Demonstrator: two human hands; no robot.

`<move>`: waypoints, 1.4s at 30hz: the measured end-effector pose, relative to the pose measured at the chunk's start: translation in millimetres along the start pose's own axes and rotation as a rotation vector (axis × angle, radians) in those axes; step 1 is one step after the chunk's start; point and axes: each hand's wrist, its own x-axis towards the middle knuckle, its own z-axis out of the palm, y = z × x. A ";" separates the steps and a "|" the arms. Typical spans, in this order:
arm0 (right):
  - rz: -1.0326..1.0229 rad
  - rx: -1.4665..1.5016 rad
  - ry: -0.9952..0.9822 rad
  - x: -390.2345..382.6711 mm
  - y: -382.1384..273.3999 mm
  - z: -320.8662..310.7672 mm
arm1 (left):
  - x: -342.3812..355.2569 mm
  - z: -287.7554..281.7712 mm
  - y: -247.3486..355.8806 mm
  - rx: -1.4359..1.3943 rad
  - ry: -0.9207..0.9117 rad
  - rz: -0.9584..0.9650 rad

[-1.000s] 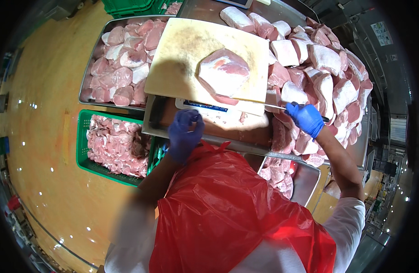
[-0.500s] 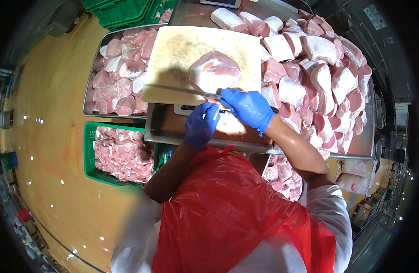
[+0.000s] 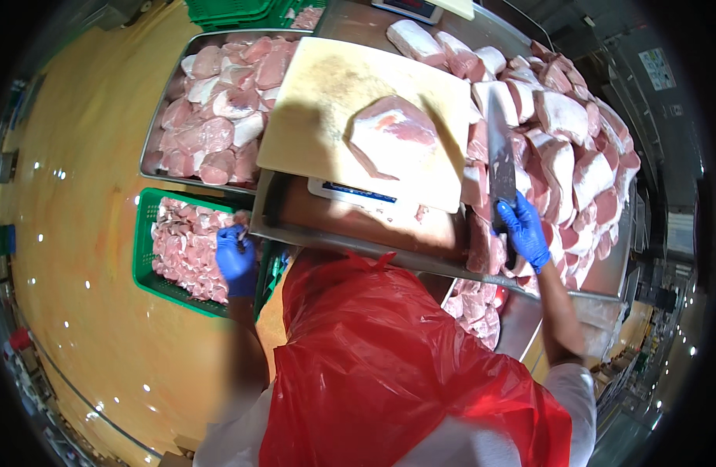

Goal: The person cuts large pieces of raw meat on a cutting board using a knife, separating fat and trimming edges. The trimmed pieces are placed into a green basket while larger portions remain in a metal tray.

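My right hand [image 3: 525, 232], in a blue glove, grips a long knife [image 3: 499, 152] by its dark handle. The blade points away from me, over the right-hand meat pile. My left hand [image 3: 235, 255], gloved in blue too, is at the right side of a green crate [image 3: 144, 257] of meat trimmings [image 3: 188, 253]. Its fingers are curled, and what they hold, if anything, is hidden. A trimmed block of pale pink meat [image 3: 393, 136] with a white fat side lies on the cream cutting board [image 3: 319, 86], untouched by either hand.
A metal tray [image 3: 146, 152] of meat slices stands left of the board. Large meat pieces [image 3: 564, 117] heap up on the right. Under the board's near edge sits a scale [image 3: 354, 193]. Another container of meat [image 3: 473, 311] is low by my apron. Green crates [image 3: 225, 9] stand far left.
My hands have moved apart from the board's near edge. The left went left to the crate of trimmings; the right swung right, turning the knife from pointing left to pointing away.
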 end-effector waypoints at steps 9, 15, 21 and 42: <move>-0.113 0.801 0.004 108.4 -58.0 164.6 | 6.4 -97.7 -40.8 0.113 -0.008 -0.157; -0.338 0.986 -0.189 193.0 -207.4 263.5 | 65.8 -72.5 31.4 -0.081 0.024 -0.014; -0.448 0.917 -0.294 155.4 -239.6 219.5 | 95.0 -54.7 77.1 -0.219 0.000 0.264; 0.383 0.496 1.139 -264.7 122.6 119.7 | -16.8 290.2 455.0 0.254 -0.652 1.044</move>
